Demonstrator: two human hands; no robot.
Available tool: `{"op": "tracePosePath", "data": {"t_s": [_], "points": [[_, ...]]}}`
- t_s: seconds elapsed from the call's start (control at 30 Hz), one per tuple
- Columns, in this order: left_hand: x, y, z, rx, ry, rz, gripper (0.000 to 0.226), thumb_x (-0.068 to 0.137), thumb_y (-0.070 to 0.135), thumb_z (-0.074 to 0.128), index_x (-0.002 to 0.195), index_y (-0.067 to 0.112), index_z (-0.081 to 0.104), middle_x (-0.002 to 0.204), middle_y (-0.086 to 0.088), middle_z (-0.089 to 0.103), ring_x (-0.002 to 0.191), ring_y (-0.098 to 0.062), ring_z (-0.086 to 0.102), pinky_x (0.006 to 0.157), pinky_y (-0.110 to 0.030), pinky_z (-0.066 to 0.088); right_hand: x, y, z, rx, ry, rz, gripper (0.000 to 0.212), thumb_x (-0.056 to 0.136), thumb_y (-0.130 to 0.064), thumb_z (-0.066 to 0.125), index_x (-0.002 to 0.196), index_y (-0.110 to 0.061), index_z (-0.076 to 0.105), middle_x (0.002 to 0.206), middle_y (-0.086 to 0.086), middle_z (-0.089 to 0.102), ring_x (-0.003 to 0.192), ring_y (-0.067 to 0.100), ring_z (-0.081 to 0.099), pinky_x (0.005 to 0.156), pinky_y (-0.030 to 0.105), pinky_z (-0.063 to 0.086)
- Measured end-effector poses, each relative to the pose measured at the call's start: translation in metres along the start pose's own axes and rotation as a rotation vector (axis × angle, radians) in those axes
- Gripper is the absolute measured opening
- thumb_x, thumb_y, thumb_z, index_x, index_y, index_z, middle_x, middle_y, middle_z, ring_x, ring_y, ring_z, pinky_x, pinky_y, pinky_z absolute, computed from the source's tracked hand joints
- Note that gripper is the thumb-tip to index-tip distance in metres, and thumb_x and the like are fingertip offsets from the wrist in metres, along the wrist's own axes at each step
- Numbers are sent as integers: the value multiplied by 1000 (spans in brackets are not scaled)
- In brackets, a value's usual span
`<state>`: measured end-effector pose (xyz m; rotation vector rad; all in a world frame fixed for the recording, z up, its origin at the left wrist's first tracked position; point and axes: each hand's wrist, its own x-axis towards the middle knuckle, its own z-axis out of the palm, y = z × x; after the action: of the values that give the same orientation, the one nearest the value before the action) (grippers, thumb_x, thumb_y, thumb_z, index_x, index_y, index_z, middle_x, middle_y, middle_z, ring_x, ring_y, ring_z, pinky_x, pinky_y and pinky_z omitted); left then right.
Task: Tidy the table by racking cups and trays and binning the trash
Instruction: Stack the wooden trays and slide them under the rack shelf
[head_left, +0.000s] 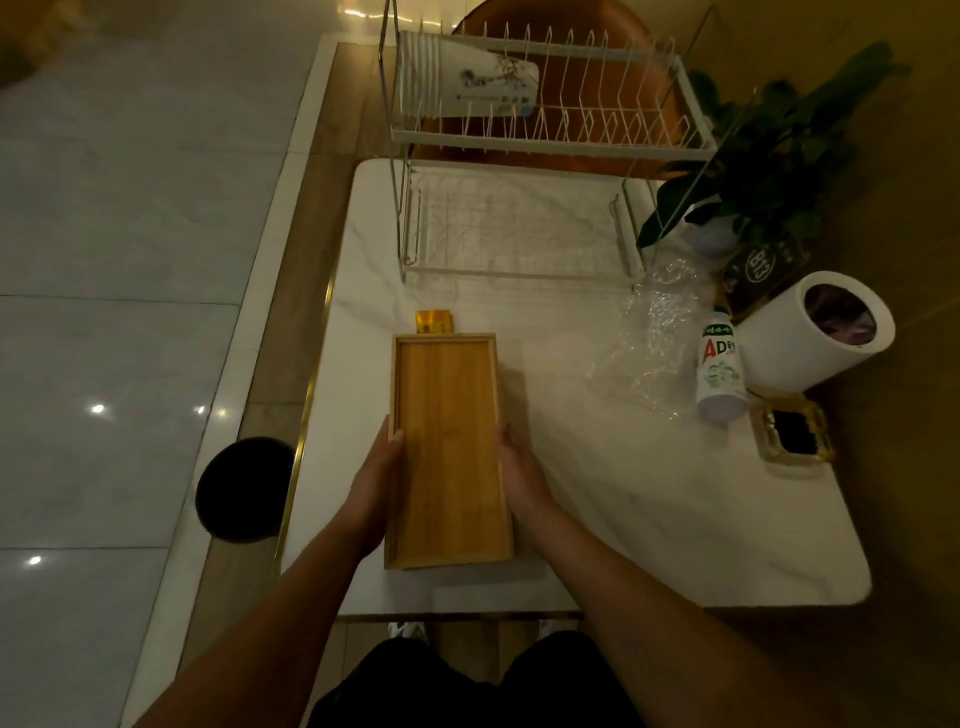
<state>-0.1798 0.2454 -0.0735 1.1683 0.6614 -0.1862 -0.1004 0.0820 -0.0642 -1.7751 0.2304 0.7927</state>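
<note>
Both my forearms reach up from the bottom of the frame, converging toward the centre. My left hand (378, 488) lies flat along the left edge of the tray (448, 452), thumb hooked over its rim; my right hand (519, 475) presses against the right edge, fingers wrapped down the outer side. So both hands are clamped on the tray, one on each long side, near its closer half. I cannot tell whether it is lifted or resting on the table (623, 493).

That tray is wooden, long and narrow, pointing away from me at the centre of the frame. Just beyond its far end a small orange packet (434, 322) peeks out, touching or just beside it.

At the top centre stands the rack (545, 140), two tiers of white wire. A stack of paper cups (467, 80) lies on its side in the upper tier's left end.

Toward the right of the frame, crumpled clear plastic (649, 332) lies on the table, with a white bottle (721, 366) just beside it. A white bin (815, 332) sits tilted at the right edge, near a plant (779, 150) above it and an ashtray (795, 434) below it.

At the left, on the floor, sits a dark round bin (244, 491).
</note>
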Motion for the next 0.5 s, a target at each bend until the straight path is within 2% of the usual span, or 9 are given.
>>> {"op": "tracePosePath", "data": {"t_s": [0.17,0.3,0.4,0.5], "points": [[1,-2,0,-16,-1,0,72,89,56,50,153,33,29,145,-7,52,126,-32,57,104,-63,45,1,5,6,-3,37,16,58,102,-50,29,153,-24,27,156,2,37,141,24,38,112,35,32],[1,-2,1,-18,-13,-9,63,96,56,47,153,35,29,146,-6,51,126,-31,57,103,-62,46,0,6,2,31,28,38,61,101,-52,29,155,-24,23,158,2,33,142,23,35,113,36,32],[1,-3,2,-29,-4,-19,66,94,60,45,154,35,29,147,-5,51,127,-30,57,103,-61,47,-2,7,-2,41,9,10,59,101,-49,30,154,-23,23,158,1,33,142,20,36,105,26,32],[-1,-2,3,-26,-1,-9,66,95,59,44,154,32,30,147,-6,51,127,-30,57,104,-60,46,-3,8,-1,10,-2,1,61,101,-48,31,155,-22,20,158,1,31,143,19,33,102,24,29]]}}
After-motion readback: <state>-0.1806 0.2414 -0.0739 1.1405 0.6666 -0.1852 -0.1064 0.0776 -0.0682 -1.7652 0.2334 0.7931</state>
